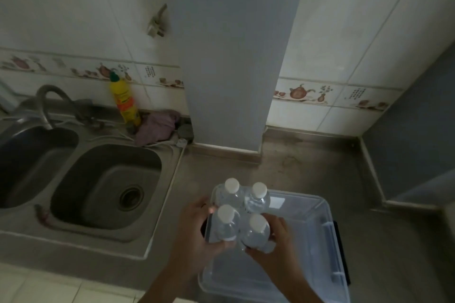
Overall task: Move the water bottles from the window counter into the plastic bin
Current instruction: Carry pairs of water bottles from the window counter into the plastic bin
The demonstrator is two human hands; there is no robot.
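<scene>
4 bottles (242,214) with white caps stand close together in a bunch, at the far left corner of the clear bin (320,233). You cannot tell if they sit on the bin's floor or hang just above it. The left hand (197,226) wraps around the left side of the bunch and grips the near left bottle. The right hand (275,241) wraps around the right side and grips the near right bottle. Both hands hold the bunch between them.

The bin sits on the grey table (320,167), near its front edge. To the left is a metal sink (105,189) with 2 bowls and a bent tap (49,103). Behind the sink, a yellow bottle (125,103) with a green cap stands by the tiled wall (344,32). A pink rag (157,125) lies just beside it.
</scene>
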